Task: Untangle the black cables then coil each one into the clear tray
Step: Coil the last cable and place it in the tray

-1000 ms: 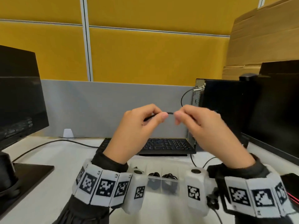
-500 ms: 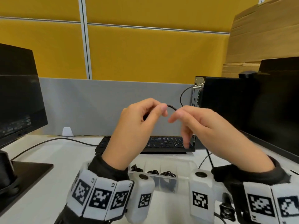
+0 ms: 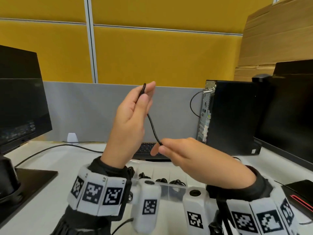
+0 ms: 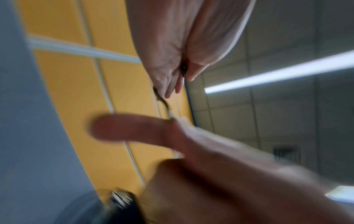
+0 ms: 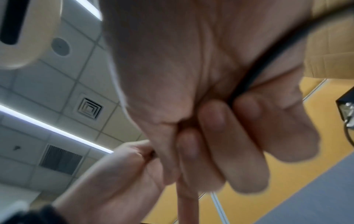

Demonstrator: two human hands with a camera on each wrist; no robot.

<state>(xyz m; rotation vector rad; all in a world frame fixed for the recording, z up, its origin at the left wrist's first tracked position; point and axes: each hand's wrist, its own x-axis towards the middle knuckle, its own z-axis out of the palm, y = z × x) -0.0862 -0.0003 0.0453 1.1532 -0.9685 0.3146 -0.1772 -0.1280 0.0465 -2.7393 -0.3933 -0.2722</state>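
A thin black cable (image 3: 153, 129) hangs slack in the air between my two hands. My left hand (image 3: 146, 92) is raised above the desk and pinches the cable's end between thumb and forefinger. Lower and to the right, my right hand (image 3: 160, 147) pinches the cable further along; in the right wrist view the cable (image 5: 268, 57) crosses the palm into the curled fingers (image 5: 216, 115). The left wrist view is blurred but shows the cable (image 4: 162, 101) running between both hands. The clear tray (image 3: 176, 172) sits on the desk below my wrists, with coiled black cables (image 3: 177, 182) in its compartments.
A black keyboard (image 3: 147, 148) lies behind the tray. A monitor (image 3: 17, 107) stands at the left, with its lead (image 3: 59, 146) across the white desk. A computer tower (image 3: 228, 116) and a second monitor (image 3: 291, 107) stand at the right.
My left hand has risen with the cable's end while my right hand has dropped and slid along it. The hands were fingertip to fingertip; now a length of cable spans between them.
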